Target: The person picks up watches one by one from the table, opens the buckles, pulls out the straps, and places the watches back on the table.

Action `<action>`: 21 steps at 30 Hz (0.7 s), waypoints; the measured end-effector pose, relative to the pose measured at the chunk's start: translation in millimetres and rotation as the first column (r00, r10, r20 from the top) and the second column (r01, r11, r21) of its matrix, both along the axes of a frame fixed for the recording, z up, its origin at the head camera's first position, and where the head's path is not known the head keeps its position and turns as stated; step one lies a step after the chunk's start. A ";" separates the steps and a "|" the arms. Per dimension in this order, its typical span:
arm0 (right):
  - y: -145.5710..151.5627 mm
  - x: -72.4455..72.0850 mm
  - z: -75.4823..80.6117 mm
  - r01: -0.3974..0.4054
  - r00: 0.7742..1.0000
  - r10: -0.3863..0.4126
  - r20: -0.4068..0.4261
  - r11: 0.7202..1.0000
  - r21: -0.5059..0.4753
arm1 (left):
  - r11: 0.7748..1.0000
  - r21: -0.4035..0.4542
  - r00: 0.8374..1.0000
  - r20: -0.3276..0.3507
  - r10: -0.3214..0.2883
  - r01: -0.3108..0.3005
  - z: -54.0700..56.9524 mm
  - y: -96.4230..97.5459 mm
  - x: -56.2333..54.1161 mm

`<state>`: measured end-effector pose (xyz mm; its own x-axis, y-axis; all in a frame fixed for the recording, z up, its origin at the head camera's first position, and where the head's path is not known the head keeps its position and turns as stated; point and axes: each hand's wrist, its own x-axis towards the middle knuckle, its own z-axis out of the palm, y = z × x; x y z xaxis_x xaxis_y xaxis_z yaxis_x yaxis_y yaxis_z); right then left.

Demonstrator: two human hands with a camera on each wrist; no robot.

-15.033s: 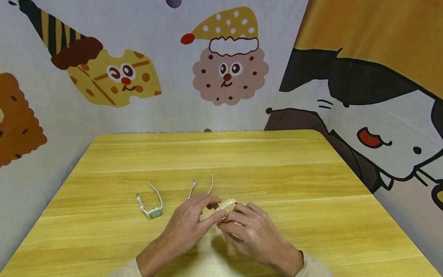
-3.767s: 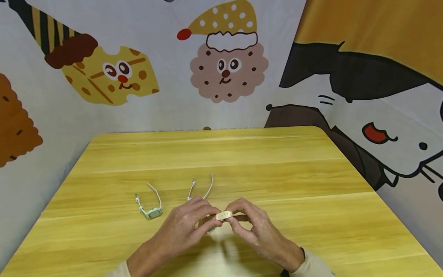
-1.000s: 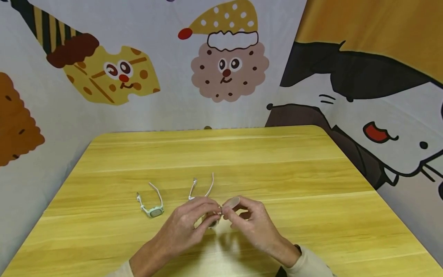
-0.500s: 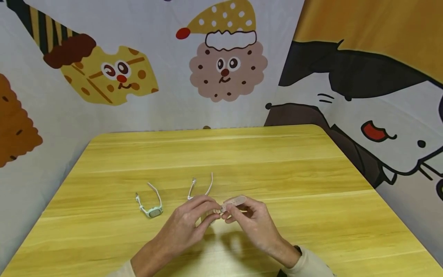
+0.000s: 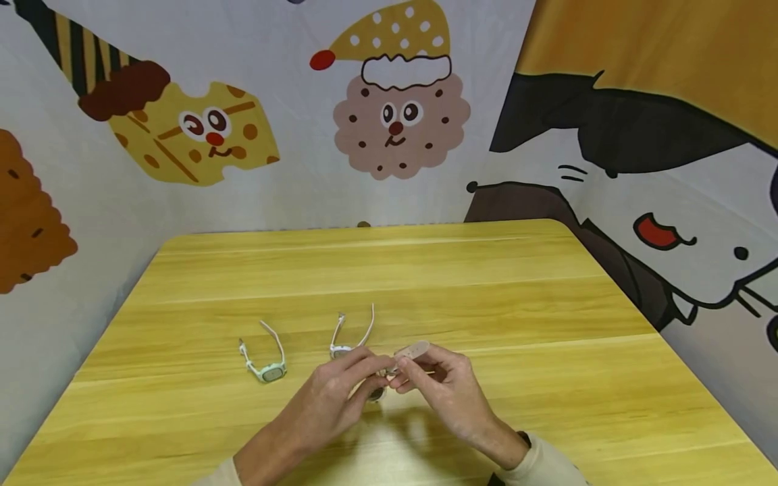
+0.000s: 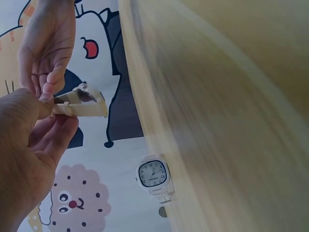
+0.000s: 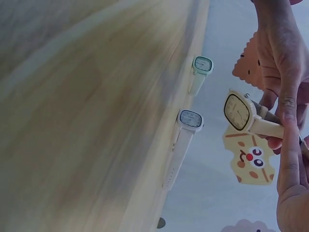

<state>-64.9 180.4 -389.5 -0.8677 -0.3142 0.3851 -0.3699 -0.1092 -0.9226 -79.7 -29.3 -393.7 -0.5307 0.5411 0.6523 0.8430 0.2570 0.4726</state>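
Between the hands is a cream wristwatch (image 7: 237,112), its strap bent into a loop and its dial facing the right wrist camera. My left hand (image 5: 331,391) pinches the strap close to the buckle, thumb against fingers. The free strap end (image 5: 415,350) sticks up from my right hand (image 5: 446,395), which pinches it between thumb and fingers. Fingertips of both hands nearly meet there and cover most of the buckle. In the left wrist view the cream strap (image 6: 79,109) shows beyond the left fingertips, with the right hand (image 6: 48,48) above.
A pale green watch (image 5: 271,372) rests on the wooden table (image 5: 547,378) at the left, strap ends upward. Just beyond my left hand stands a white watch (image 5: 342,352), partly hidden in the head view. A cartoon-printed cloth (image 5: 304,196) hangs behind the table.
Fifteen seconds ago the strap arched between the hands; now its end sticks up from the right fingers. Over the last second that end has tilted rightward, and the left hand has shifted slightly.
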 end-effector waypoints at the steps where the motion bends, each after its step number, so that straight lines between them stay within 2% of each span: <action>1: 0.3 0.1 0.0 0.002 1.000 -0.002 -0.001 1.000 0.002 | 1.000 0.008 1.000 -0.006 -0.006 0.006 0.0 0.4 -0.5; 10: 1.8 0.3 0.4 -0.005 1.000 0.005 -0.002 1.000 0.028 | 0.998 0.049 0.999 0.003 -0.038 0.037 0.8 1.4 -1.7; 14: 0.7 -0.7 0.5 0.018 1.000 -0.017 -0.011 0.997 0.075 | 0.995 0.088 0.999 -0.014 -0.052 0.053 0.3 1.1 -2.6; 17: 0.2 -1.0 1.2 0.026 0.999 -0.023 -0.029 0.992 0.123 | 0.992 0.109 0.998 -0.002 -0.069 0.069 -0.2 0.9 -2.7; 21: 1.1 -0.8 1.8 0.005 0.997 0.007 -0.072 0.986 0.169 | 0.991 0.119 0.997 0.011 -0.071 0.069 -0.8 -0.2 -2.0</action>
<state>-65.7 181.6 -387.7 -0.8393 -0.3808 0.3879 -0.4360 0.0455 -0.8988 -81.7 -29.5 -394.5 -0.5046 0.4971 0.7059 0.8494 0.1392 0.5091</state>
